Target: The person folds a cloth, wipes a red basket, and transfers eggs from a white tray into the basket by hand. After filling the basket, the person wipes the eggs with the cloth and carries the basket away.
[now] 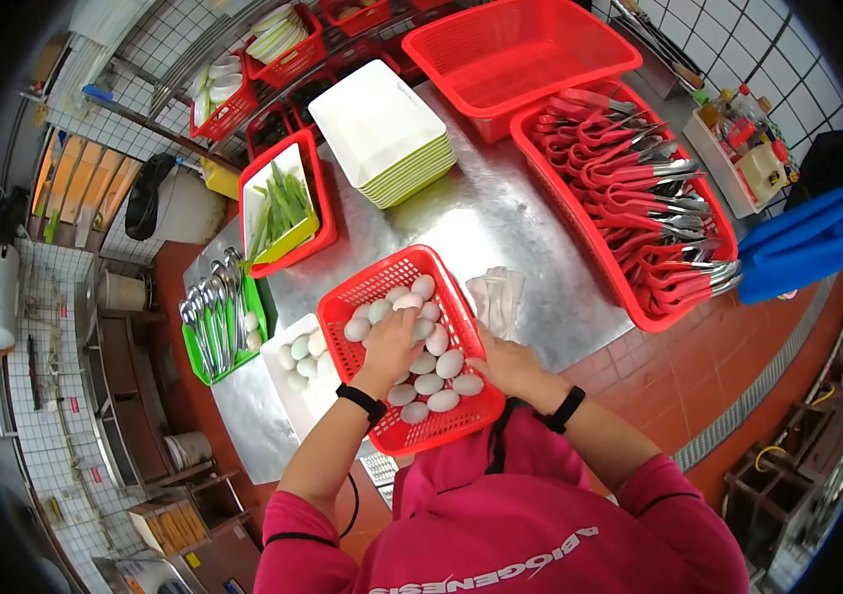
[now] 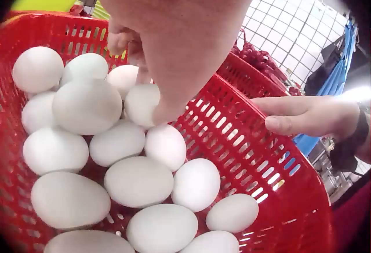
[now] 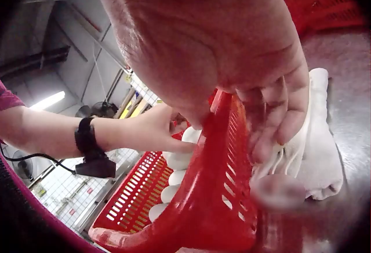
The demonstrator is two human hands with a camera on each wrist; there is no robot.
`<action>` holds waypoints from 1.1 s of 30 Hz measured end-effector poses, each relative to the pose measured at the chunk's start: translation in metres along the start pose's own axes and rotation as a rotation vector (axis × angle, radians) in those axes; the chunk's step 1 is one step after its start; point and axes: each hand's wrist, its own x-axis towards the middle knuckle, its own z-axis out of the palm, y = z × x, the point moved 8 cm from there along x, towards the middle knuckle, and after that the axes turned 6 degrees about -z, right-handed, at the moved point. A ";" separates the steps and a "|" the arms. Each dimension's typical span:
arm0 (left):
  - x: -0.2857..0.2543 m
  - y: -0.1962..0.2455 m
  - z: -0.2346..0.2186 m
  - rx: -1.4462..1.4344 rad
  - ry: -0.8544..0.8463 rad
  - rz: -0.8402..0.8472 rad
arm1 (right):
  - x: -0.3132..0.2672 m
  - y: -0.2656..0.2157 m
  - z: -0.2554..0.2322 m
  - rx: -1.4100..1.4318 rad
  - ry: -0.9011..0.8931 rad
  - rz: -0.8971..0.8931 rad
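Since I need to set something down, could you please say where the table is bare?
Bare steel lies between the tray stack and red-handled tools, and right of the cloth. It's crowded left of the egg basket, with eggs and a spoon tray.

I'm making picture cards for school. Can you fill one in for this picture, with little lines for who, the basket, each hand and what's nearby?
Who: a person in pink
Basket: red basket with many pale eggs
Left hand: reaching in, touching the eggs; can't tell if it grips one
Right hand: holding the basket's side, fingers outside
More eggs: on a white tray
Beside the basket: white cloth on a metal table
Big red basket: red-handled tools
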 end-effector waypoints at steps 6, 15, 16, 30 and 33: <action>-0.007 0.011 -0.010 0.067 0.118 0.016 | 0.003 0.006 0.005 0.054 -0.001 -0.016; -0.064 -0.084 -0.102 -0.133 0.390 -0.319 | 0.000 0.000 -0.004 0.019 -0.023 0.030; -0.077 -0.112 -0.107 -0.160 0.398 -0.380 | 0.001 0.002 -0.002 0.041 -0.011 0.014; -0.139 -0.205 -0.014 -0.009 0.207 -0.489 | -0.006 -0.012 -0.009 -0.058 0.114 0.041; -0.136 -0.209 -0.008 -0.014 0.217 -0.541 | -0.004 -0.011 -0.005 -0.045 0.120 0.037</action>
